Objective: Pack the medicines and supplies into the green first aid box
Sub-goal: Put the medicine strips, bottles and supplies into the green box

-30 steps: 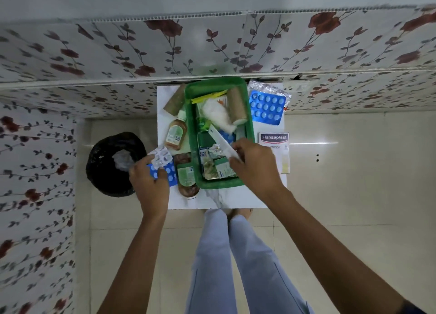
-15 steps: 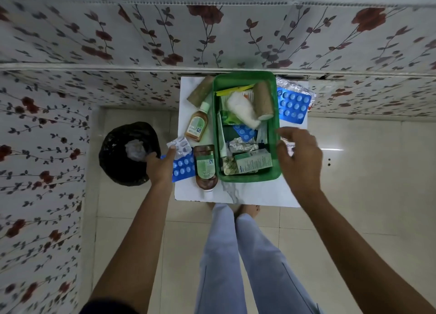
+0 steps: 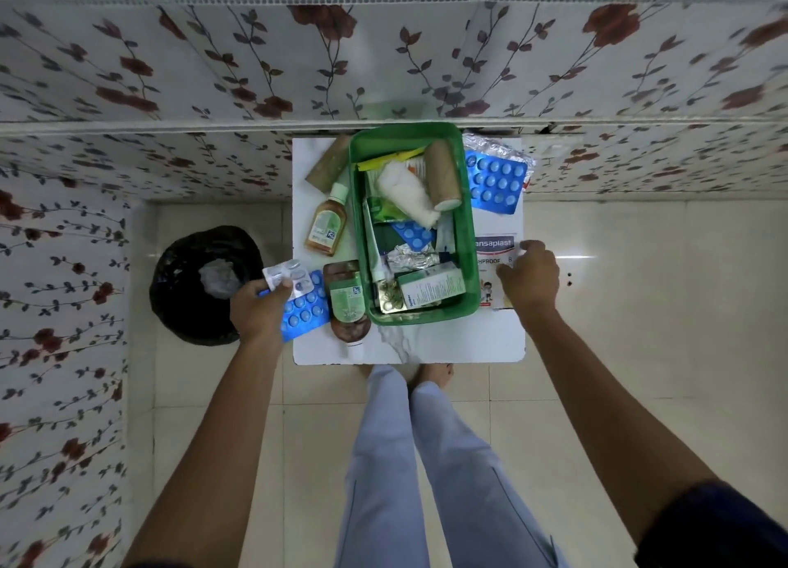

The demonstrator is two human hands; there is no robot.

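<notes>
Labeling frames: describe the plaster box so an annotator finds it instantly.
Find the green first aid box on the white table. Flat against its right side lies the Hansaplast box, under the right hand. It alone is white with a dark blue printed brand band; the neighbour behind is a blue blister pack.

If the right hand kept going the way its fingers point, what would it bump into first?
Most likely the Hansaplast plaster box: the right hand hovers at its right edge, fingers curled towards it, beside the green first aid box. Whether they touch already is unclear from above.
</notes>
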